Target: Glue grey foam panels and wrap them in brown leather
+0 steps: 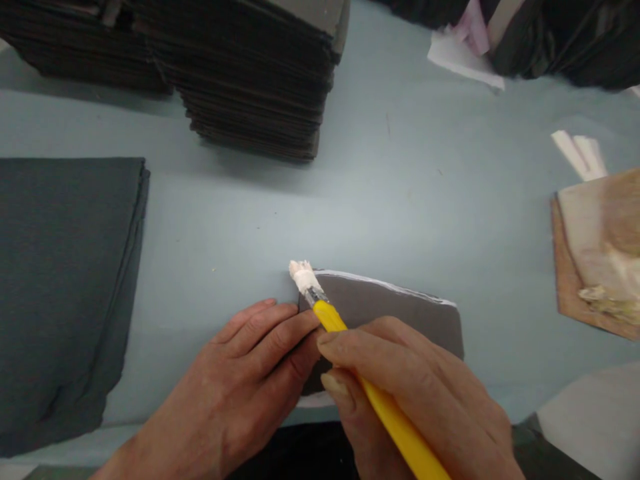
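Observation:
A dark grey flat piece with rounded corners lies on the table near its front edge. White paste runs in a line along its far edge. My right hand is closed around a yellow-handled brush, whose bristles are coated with thick white paste. The brush tip rests at the piece's far left corner. My left hand lies flat with fingers stretched out, its fingertips on the left side of the piece. Both hands hide much of the near part of the piece.
Tall stacks of dark sheets stand at the back left. Folded dark cloth lies at the left. A paste-smeared board with white strips is at the right. Dark bundles and white paper sit at the back right.

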Tool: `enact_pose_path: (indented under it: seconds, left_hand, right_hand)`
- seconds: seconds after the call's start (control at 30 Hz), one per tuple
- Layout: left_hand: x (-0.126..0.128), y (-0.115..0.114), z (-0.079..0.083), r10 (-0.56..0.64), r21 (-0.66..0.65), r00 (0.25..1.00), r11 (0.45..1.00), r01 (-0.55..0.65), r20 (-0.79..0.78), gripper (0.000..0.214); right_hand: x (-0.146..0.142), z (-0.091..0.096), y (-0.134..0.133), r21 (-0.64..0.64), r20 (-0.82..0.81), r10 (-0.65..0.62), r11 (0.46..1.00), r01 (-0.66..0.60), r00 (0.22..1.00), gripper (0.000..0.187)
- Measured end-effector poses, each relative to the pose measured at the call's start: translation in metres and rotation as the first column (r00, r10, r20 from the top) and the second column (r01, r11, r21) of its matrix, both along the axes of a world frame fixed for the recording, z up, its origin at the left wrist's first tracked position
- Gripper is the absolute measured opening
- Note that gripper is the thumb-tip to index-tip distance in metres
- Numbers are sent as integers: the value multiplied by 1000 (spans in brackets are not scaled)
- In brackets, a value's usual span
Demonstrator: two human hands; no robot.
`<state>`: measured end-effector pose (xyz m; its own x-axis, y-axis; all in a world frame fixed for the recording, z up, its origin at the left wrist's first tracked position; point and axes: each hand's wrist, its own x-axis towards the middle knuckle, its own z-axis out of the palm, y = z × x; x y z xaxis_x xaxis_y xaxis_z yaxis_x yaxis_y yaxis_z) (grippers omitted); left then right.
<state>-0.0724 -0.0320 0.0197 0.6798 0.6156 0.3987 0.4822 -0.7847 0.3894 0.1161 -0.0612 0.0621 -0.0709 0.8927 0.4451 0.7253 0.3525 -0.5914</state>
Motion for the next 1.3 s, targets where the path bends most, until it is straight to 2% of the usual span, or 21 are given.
enact_pose_path:
  seconds: [0.13, 0.33, 0.53, 0.7, 1.0, 1.3]
  left_hand:
    - [-2, -3, -3, -2, -3, 1000, 1000, 1, -16, 28]
    - [-3, -6, -8, -11, -16, 999, 1000, 10, -31, 28]
    - [-4, -6, -11, -25, -26, 998, 999, 23, -63, 26]
    - [-8, -7, -14, -35, -53, 998, 998, 32, -47, 31]
    - [-8, -4, -10, -33, 11, 996, 999, 34, -77, 30]
    - [-11, -4, -13, -28, -5, 997, 1000, 28, -65, 32]
  right_hand:
    - [2, 0, 1, 6, 49, 12, 1000, -13, 999, 9]
    - [10, 2, -2, 53, 68, -37, 998, 33, 997, 11]
    - [26, 16, -6, -83, 153, 19, 997, -7, 988, 13]
    - [34, 18, -9, -86, 117, 4, 996, 6, 993, 13]
    - [41, 19, -15, -69, 65, -59, 996, 63, 996, 13]
    - [49, 15, -18, -53, 53, -94, 994, 96, 994, 11]
